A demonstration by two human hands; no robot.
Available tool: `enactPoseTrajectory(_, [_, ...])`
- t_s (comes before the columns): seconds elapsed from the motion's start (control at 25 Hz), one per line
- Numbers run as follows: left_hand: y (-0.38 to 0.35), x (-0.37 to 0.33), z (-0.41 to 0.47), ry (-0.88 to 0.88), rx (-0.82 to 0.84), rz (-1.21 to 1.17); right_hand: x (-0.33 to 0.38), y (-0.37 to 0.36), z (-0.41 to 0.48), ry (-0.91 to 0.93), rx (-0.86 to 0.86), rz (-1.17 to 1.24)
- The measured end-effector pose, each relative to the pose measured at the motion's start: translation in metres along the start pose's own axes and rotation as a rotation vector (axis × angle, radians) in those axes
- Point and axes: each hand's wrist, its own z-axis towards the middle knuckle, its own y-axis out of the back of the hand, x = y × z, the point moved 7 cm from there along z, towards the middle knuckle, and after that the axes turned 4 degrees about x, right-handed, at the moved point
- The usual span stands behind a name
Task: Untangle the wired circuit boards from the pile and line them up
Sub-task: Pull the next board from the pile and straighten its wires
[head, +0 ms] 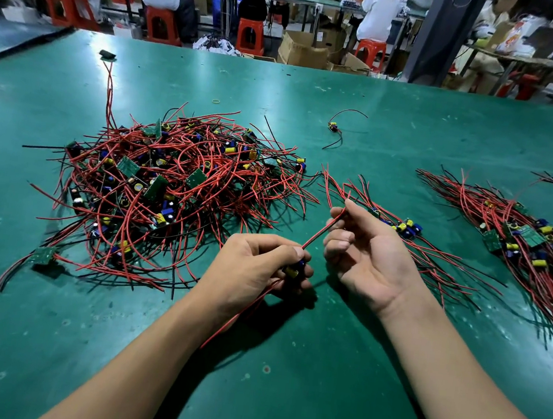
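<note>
Left hand (257,272) grips one circuit board (292,271) at centre; right hand (366,254) pinches its red-black lead (322,230) between thumb and forefinger. Draw the lead straight through the pinch, without jerking the board. Then lay the board at 2 o'clock on the nearer row (407,226), components level with its neighbours, wires parallel. The pile (168,179) lies at 10 o'clock; keep trailing wires clear of it.

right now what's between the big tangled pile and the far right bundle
Head view: a smaller row of wired boards lies on the green mat between pile and bundle.
</note>
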Motion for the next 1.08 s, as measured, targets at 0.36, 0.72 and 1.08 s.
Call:
enactPoseTrajectory(0.36, [0.000, 0.000, -0.001, 0.008, 0.022, 0.025, 0.013, -0.006, -0.011, -0.011, 0.038, 0.060])
enactPoseTrajectory(0.72, [0.003, 0.001, -0.002, 0.012, -0.002, 0.002, 0.015, -0.001, -0.007, 0.044, 0.050, -0.140])
enactPoseTrajectory(1.08, [0.001, 0.003, 0.001, -0.028, -0.039, 0.057, -0.017, -0.013, -0.012, 0.202, 0.064, -0.840])
